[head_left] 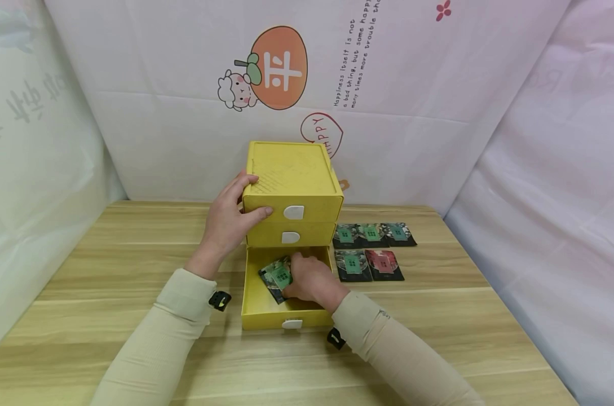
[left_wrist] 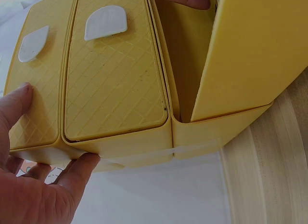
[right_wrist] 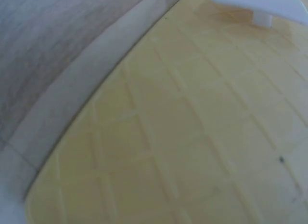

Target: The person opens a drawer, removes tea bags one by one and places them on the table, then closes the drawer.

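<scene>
A yellow drawer cabinet (head_left: 294,169) stands on the table, its bottom drawer (head_left: 266,320) pulled out and its two upper drawers closed. My left hand (head_left: 226,220) grips the cabinet's upper left edge; in the left wrist view the thumb lies on the top drawer's front and the fingers (left_wrist: 79,171) go round the side. Inside the open drawer, my right hand (head_left: 312,279) pinches a flat dark packet with a green label (head_left: 277,276), which lies tilted to the hand's left. Some of its fingertips are hidden. Only the patterned drawer front (right_wrist: 168,118) and its white tab (right_wrist: 269,3) fill the right wrist view.
Right of the cabinet, several similar packets lie in two rows on the wooden table (head_left: 149,265): a back row of green-labelled packets (head_left: 371,234), then one green (head_left: 353,265) and one red (head_left: 384,264) in front. A white printed cloth (head_left: 185,141) hangs behind.
</scene>
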The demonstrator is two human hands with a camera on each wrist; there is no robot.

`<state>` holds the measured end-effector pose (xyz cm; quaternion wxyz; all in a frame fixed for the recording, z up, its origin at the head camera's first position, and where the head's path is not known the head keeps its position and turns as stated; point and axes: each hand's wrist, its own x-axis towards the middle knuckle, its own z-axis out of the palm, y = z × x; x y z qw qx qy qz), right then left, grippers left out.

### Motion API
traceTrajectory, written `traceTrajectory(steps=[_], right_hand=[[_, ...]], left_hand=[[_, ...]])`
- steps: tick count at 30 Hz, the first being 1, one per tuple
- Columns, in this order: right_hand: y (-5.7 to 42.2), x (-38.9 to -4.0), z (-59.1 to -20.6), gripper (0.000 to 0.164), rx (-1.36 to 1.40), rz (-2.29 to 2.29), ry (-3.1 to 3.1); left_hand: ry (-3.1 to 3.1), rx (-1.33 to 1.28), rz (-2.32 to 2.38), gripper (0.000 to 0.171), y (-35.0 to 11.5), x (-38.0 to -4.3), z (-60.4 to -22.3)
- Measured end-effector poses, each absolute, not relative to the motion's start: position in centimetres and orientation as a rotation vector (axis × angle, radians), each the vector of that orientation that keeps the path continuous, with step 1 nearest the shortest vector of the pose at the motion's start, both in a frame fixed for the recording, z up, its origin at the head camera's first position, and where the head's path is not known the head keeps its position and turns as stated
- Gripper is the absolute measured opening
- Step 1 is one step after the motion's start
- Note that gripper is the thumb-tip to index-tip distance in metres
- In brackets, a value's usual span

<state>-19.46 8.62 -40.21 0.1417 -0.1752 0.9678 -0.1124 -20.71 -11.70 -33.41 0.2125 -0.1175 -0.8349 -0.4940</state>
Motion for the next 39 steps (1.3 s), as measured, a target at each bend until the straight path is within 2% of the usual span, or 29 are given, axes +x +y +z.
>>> traceTrajectory(steps=[14, 27, 39], right_hand=[[8.46, -19.43, -40.21, 0.067, -0.483, -0.296, 2.805], [8.58, -19.61, -40.17, 0.059, -0.523, -0.242, 2.802], [8.96, -18.88, -39.90, 0.032, -0.649, -0.219, 2.806]], left_hand=[[-2.324, -0.319, -1.386, 0.063, -11.72, -20.78, -33.47], [-2.329, -0.310, -1.380, 0.063, -11.68, -20.83, -33.47], [-2.324, -0.314, -1.367, 0.064, -11.62, -20.68, -33.44]])
